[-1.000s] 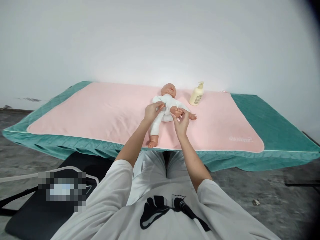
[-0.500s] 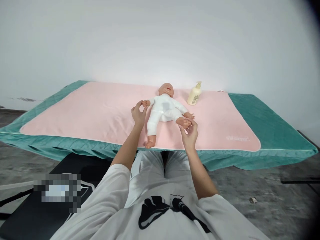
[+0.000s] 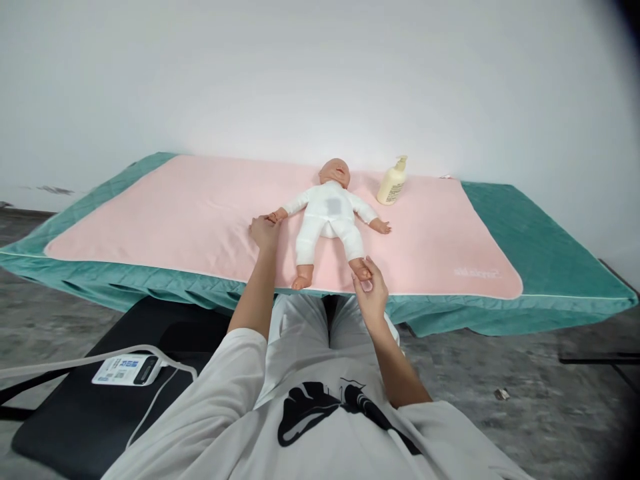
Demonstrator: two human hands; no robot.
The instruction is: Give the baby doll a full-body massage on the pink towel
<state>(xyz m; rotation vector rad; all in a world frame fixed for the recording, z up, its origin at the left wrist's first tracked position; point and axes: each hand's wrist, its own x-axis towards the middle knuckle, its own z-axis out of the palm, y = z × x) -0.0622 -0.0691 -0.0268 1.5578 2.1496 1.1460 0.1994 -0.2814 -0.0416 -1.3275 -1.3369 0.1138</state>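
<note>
A baby doll [image 3: 333, 205] in a white bodysuit lies on its back on a pink mat [image 3: 215, 220], its head toward the wall. My left hand [image 3: 265, 231] is closed round the doll's hand at the left, with that arm stretched outward. Between its fingers and thumb, my right hand [image 3: 371, 287] holds the doll's foot on the right, near the mat's front edge. The doll's other foot and other hand rest on the mat, untouched.
A cream pump bottle [image 3: 393, 183] stands right of the doll's head. Green cloth [image 3: 545, 240] covers the table under the mat. At the lower left, a black chair [image 3: 65, 427] bears a white device [image 3: 125, 371] and a cable.
My left hand has moved the doll's arm outward and down. My right hand has brought the doll's bent leg down and straight, toward me.
</note>
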